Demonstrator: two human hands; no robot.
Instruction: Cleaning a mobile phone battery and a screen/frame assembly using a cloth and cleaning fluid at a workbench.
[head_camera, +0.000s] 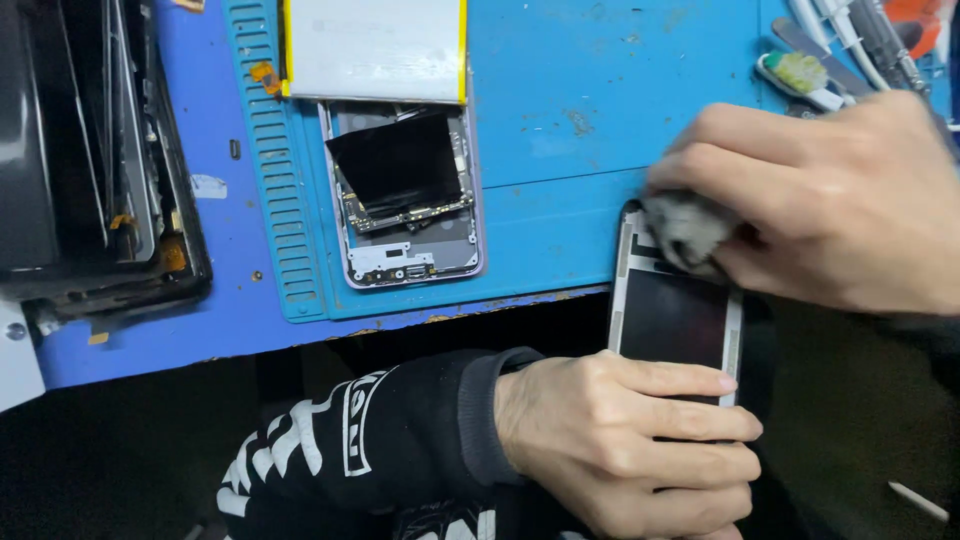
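My left hand (625, 440) grips the near end of a phone screen panel (672, 310) with a white frame, which juts over the table's front edge. My right hand (830, 200) presses a small grey wad of cloth (688, 228) against the panel's far end. An opened phone body (405, 195) lies on the blue mat (560, 120) to the left, its inner board and a black sheet exposed, with a flat silver battery (375, 48) edged in yellow lying over its top.
A stack of dark phone frames and panels (95, 160) sits at the left edge of the blue table. A toothbrush (800, 78), tweezers and other tools lie at the far right corner. A thin white stick (918, 502) shows lower right.
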